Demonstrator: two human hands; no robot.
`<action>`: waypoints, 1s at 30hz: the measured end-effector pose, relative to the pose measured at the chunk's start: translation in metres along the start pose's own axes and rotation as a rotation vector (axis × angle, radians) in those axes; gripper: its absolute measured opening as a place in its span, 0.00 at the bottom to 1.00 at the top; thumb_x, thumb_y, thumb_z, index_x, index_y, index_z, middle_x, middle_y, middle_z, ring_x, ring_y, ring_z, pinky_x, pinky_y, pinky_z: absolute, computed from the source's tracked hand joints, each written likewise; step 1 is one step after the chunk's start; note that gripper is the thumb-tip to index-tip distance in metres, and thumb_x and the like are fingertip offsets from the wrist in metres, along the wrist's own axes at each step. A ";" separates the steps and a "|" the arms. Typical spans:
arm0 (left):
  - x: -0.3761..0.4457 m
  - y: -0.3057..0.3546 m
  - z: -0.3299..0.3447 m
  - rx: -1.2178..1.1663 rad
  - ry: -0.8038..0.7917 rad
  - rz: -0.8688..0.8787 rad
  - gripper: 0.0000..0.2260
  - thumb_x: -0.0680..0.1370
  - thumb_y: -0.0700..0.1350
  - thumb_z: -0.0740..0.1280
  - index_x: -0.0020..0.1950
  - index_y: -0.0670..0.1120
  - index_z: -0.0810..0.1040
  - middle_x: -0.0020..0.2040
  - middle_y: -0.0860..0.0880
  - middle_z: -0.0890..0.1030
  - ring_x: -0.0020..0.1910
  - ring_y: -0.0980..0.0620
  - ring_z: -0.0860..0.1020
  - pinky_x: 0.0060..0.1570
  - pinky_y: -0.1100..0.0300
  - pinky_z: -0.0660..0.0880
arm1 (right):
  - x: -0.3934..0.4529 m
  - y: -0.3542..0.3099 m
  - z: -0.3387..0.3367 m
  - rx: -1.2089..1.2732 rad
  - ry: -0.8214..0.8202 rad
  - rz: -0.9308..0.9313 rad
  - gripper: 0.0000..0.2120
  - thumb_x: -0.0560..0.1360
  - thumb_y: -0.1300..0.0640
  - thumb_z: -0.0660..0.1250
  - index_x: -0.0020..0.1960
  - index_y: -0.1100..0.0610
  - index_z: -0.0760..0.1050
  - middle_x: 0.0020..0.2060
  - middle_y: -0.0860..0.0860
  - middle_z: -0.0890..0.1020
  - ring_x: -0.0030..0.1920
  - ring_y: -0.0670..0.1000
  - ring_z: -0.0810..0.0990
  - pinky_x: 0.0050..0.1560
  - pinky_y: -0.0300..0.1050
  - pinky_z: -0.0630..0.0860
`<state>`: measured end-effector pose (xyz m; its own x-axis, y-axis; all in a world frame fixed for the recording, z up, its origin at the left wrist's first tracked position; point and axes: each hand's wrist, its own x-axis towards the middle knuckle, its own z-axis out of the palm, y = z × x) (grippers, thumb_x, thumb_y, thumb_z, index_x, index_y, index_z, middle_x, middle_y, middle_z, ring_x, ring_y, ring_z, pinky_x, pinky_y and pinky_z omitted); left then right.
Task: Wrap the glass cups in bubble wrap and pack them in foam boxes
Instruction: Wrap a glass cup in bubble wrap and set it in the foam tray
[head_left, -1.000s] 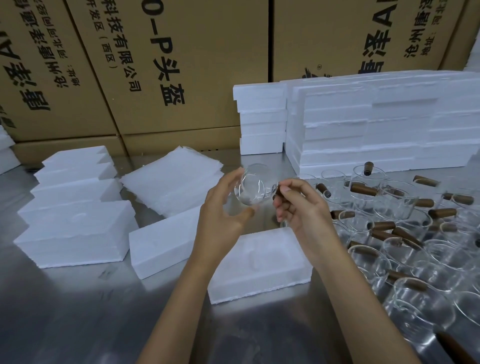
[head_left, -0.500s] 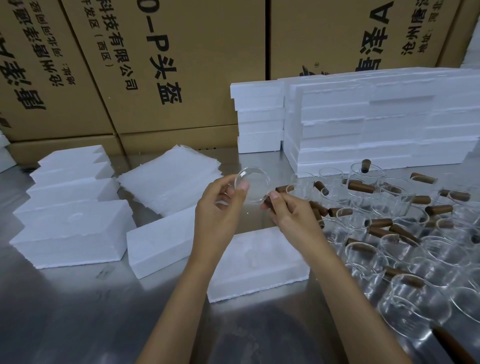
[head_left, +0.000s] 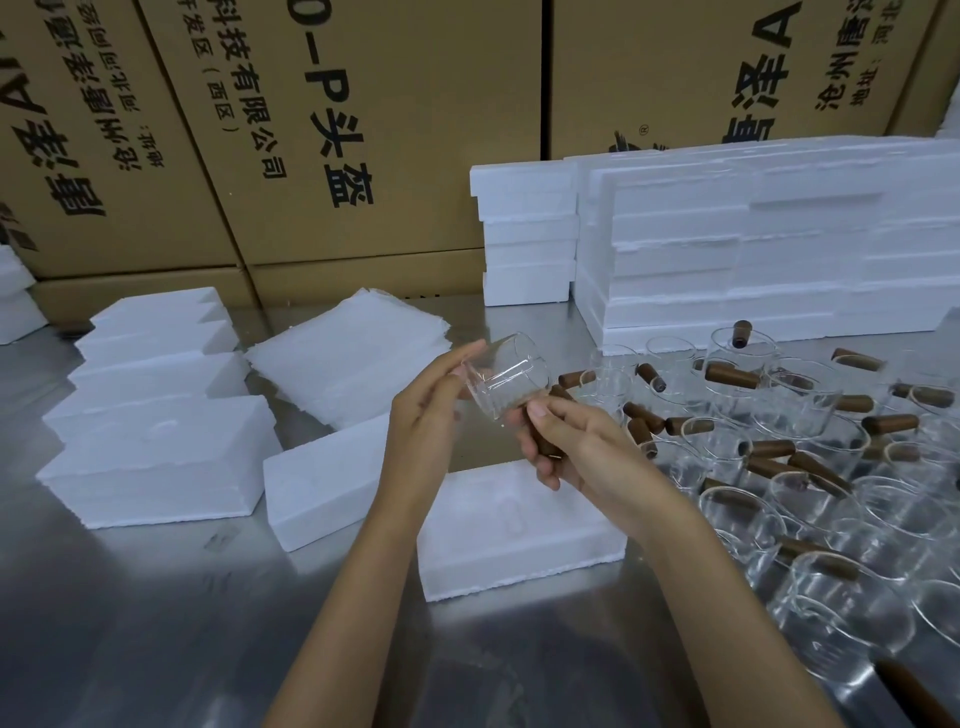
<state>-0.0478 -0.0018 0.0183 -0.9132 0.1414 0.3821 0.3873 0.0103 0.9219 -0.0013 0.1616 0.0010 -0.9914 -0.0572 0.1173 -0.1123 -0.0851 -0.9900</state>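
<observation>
Above the open foam box (head_left: 519, 530) on the steel surface (head_left: 156, 623), a glass cup (head_left: 506, 382) is held tilted, its mouth up and away, its brown handle (head_left: 545, 441) pointing down toward the person. Her right hand (head_left: 576, 449) grips that handle; her left hand (head_left: 431, 410) rests straight fingers against the glass wall. The stack of bubble wrap (head_left: 353, 358) lies just left of the cup, nearer the left hand, which I judge should reach for it.

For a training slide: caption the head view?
Right hand grips a glass cup's wooden handle; left hand steadies it.
</observation>
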 end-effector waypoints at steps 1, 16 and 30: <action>0.003 -0.003 -0.003 0.017 -0.011 0.012 0.15 0.84 0.43 0.59 0.59 0.56 0.83 0.54 0.62 0.84 0.55 0.61 0.79 0.50 0.71 0.75 | 0.000 0.001 -0.001 0.001 -0.005 0.011 0.13 0.84 0.56 0.58 0.54 0.62 0.78 0.33 0.51 0.74 0.31 0.46 0.71 0.31 0.39 0.70; 0.137 -0.063 -0.080 1.104 0.233 -0.117 0.10 0.79 0.37 0.62 0.49 0.36 0.83 0.52 0.38 0.81 0.55 0.38 0.76 0.48 0.50 0.75 | 0.010 -0.003 -0.011 0.166 0.415 -0.018 0.13 0.84 0.57 0.57 0.48 0.62 0.76 0.30 0.51 0.73 0.26 0.48 0.67 0.28 0.41 0.65; 0.050 0.032 -0.075 0.763 -0.407 -0.156 0.10 0.76 0.42 0.71 0.38 0.54 0.85 0.42 0.59 0.84 0.35 0.64 0.76 0.37 0.73 0.70 | 0.008 -0.006 -0.010 0.222 0.449 -0.001 0.12 0.84 0.58 0.57 0.48 0.62 0.75 0.31 0.52 0.73 0.27 0.49 0.67 0.27 0.41 0.65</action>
<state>-0.0902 -0.0685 0.0714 -0.9031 0.4239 0.0689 0.3739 0.6970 0.6119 -0.0093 0.1720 0.0073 -0.9274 0.3732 0.0249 -0.1450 -0.2973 -0.9437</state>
